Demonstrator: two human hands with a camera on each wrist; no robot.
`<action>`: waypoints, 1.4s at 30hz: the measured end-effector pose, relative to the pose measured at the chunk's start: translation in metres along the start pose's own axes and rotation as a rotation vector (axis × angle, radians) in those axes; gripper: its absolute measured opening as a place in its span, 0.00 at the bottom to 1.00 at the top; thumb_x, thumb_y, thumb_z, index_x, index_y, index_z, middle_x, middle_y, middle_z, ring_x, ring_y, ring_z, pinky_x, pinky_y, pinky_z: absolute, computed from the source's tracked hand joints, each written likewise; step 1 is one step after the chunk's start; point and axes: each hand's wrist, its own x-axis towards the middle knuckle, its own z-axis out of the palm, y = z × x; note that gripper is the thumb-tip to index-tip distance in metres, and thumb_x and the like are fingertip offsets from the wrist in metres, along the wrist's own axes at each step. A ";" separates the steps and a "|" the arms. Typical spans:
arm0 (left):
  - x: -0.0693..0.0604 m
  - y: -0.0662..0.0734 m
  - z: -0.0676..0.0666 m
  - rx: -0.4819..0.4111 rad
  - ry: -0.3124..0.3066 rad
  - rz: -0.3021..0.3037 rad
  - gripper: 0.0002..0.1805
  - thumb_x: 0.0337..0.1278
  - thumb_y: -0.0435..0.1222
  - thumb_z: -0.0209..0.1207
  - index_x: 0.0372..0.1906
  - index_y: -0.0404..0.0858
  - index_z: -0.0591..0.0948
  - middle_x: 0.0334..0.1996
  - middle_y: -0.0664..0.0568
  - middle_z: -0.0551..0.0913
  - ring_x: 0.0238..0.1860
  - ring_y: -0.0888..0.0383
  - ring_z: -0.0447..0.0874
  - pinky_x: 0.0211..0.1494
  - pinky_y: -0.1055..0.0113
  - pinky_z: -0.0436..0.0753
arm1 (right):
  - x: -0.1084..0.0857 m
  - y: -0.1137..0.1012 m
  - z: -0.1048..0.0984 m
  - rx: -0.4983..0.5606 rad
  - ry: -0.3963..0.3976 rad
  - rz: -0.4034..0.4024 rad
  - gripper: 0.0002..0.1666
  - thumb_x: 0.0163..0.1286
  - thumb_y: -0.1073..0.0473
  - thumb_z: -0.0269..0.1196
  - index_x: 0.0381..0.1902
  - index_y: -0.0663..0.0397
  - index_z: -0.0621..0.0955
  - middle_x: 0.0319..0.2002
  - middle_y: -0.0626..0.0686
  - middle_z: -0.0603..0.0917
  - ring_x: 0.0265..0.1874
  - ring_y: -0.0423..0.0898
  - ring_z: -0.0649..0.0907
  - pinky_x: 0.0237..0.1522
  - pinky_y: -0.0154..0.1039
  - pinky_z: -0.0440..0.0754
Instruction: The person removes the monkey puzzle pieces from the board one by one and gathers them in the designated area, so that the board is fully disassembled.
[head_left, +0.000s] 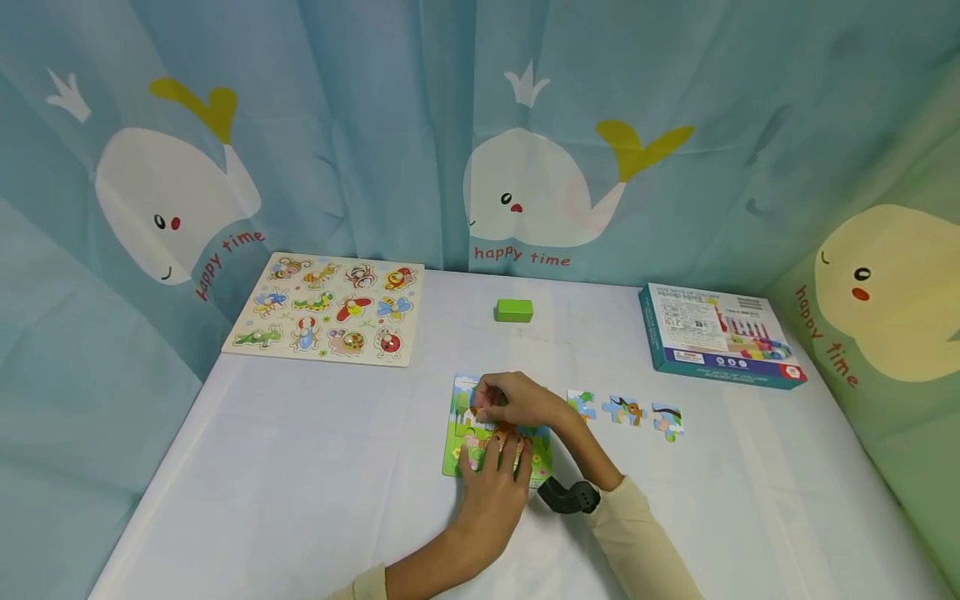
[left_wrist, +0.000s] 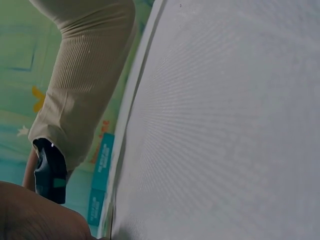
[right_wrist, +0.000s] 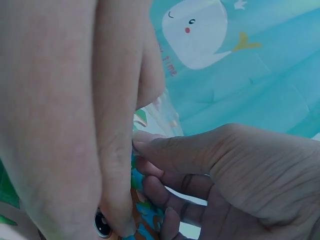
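Note:
A small jigsaw puzzle [head_left: 452,454] lies mid-table, partly covered by both hands, with green grass and blue sky printed on it. My left hand [head_left: 491,492] rests on its lower part with fingers extended over the assembled pieces. Above it, my right hand [head_left: 521,400] bends down at the puzzle's upper left, thumb and fingers pinching a puzzle piece that is mostly hidden. In the right wrist view, left fingers [right_wrist: 115,150] partly block the right hand [right_wrist: 240,175]. Three loose pieces lie in a row to the right: one [head_left: 582,404], another [head_left: 626,410], and the last [head_left: 667,419].
A wooden insect peg board [head_left: 352,358] lies at the back left. Behind the puzzle sits a green block [head_left: 514,311]. A boxed set [head_left: 720,333] lies at the back right. Curtains printed with whales [head_left: 532,187] border the table. A black wrist device [head_left: 573,497] is on my right wrist.

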 end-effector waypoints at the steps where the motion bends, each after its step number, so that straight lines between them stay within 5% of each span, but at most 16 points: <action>1: 0.000 0.000 0.000 0.001 0.001 0.001 0.30 0.51 0.46 0.70 0.61 0.45 0.79 0.60 0.49 0.77 0.59 0.49 0.71 0.50 0.38 0.77 | 0.000 0.000 0.000 0.003 -0.003 -0.004 0.06 0.66 0.63 0.65 0.38 0.59 0.79 0.29 0.51 0.82 0.26 0.36 0.77 0.32 0.31 0.78; 15: -0.003 0.002 -0.001 0.012 -0.013 0.003 0.29 0.54 0.47 0.69 0.61 0.46 0.79 0.61 0.50 0.76 0.59 0.49 0.71 0.50 0.39 0.78 | -0.009 -0.005 -0.001 0.023 0.004 0.009 0.05 0.69 0.63 0.62 0.36 0.61 0.81 0.30 0.54 0.85 0.26 0.41 0.80 0.30 0.32 0.78; 21: -0.001 0.002 -0.001 -0.012 -0.037 -0.006 0.27 0.56 0.45 0.67 0.62 0.46 0.78 0.62 0.50 0.75 0.60 0.50 0.71 0.50 0.39 0.77 | -0.017 -0.002 -0.007 0.021 0.082 0.015 0.06 0.72 0.61 0.60 0.39 0.60 0.79 0.33 0.54 0.84 0.30 0.45 0.82 0.33 0.35 0.80; 26: 0.000 0.001 -0.001 -0.026 -0.032 -0.011 0.27 0.56 0.44 0.67 0.62 0.46 0.78 0.63 0.50 0.75 0.60 0.50 0.73 0.49 0.40 0.77 | -0.027 -0.001 -0.017 0.149 0.170 0.034 0.08 0.74 0.61 0.57 0.44 0.63 0.77 0.34 0.61 0.83 0.30 0.59 0.85 0.34 0.46 0.84; 35: 0.000 -0.001 -0.002 -0.055 -0.010 -0.021 0.25 0.54 0.39 0.68 0.59 0.48 0.81 0.62 0.49 0.76 0.58 0.51 0.74 0.48 0.40 0.77 | -0.062 0.007 -0.032 0.203 0.387 0.096 0.11 0.74 0.64 0.56 0.48 0.68 0.76 0.34 0.63 0.80 0.26 0.59 0.83 0.30 0.46 0.83; 42: 0.000 -0.004 -0.005 -0.069 -0.031 -0.014 0.29 0.49 0.38 0.71 0.60 0.47 0.80 0.63 0.48 0.76 0.58 0.50 0.75 0.48 0.41 0.79 | -0.107 0.018 -0.034 0.221 0.457 0.191 0.14 0.73 0.64 0.57 0.52 0.66 0.76 0.29 0.61 0.78 0.25 0.55 0.81 0.24 0.42 0.79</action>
